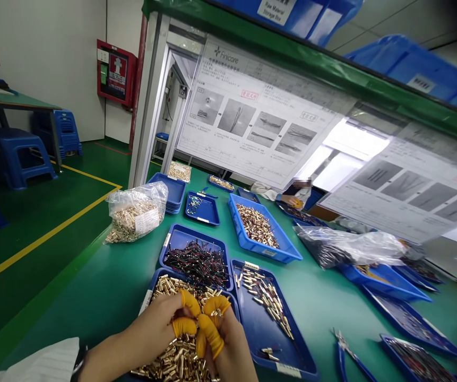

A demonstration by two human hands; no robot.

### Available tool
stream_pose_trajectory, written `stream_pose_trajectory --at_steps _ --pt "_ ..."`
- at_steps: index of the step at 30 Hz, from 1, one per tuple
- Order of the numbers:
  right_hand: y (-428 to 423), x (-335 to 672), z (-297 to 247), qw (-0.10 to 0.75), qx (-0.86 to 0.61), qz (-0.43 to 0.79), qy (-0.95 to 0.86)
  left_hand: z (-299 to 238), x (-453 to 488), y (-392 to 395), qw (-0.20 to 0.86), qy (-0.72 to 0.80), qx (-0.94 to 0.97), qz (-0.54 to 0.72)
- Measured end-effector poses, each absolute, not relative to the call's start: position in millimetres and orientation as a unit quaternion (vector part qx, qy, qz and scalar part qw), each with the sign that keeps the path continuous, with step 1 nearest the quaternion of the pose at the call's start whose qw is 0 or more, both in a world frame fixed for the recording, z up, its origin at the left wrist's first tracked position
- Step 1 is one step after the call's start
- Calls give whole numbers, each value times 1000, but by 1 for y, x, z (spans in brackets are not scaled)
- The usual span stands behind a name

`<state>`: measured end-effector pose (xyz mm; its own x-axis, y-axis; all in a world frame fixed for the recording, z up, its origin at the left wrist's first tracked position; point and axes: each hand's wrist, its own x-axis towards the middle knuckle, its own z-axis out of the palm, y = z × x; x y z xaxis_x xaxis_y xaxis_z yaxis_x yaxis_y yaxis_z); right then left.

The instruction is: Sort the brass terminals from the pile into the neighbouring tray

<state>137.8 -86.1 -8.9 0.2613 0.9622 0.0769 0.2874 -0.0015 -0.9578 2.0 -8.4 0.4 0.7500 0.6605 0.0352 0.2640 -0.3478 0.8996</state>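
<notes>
My left hand (168, 318) and my right hand (224, 337) meet over a blue tray (148, 298) heaped with small brass-coloured metal sleeves (184, 358). Yellow finger cots cover the thumbs and fingertips of both hands. The fingers of each hand are closed in a pinch, tips almost touching. Whatever they grip is small and mostly hidden; a glint of metal shows by the right fingers. Behind this tray, another holds black and red wires (196, 262). To the right, a blue tray (252, 318) carries brass sleeves with wires attached.
Blue-handled pliers (343, 347) lie at right. A blue bin (287, 252) of brass parts and a clear bag (136, 215) of parts stand farther back. Instruction sheets (252, 122) hang from the shelf frame. Across the table, a co-worker's hand (291, 200) shows.
</notes>
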Motion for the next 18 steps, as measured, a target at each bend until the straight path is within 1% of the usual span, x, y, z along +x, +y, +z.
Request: stream_pose_trajectory --at_steps 2,4,6,9,11,15,18 --pt "-86 137 -9 495 -612 328 -523 0 2 -8 483 283 810 177" --pt "-86 136 -8 502 -599 348 -518 0 3 -8 486 276 809 184" --pt "-87 136 -6 532 -568 409 -477 -1 4 -7 513 272 785 216" --pt "-85 135 -4 596 -483 511 -387 -4 5 -5 578 281 719 263" --pt "-83 134 -6 613 -442 567 -328 -5 6 -5 615 277 684 278" --pt "-77 133 -22 603 -432 611 -275 -9 6 -6 666 246 651 268" --pt "-73 134 -40 582 -437 621 -289 -10 4 -9 668 271 647 249"
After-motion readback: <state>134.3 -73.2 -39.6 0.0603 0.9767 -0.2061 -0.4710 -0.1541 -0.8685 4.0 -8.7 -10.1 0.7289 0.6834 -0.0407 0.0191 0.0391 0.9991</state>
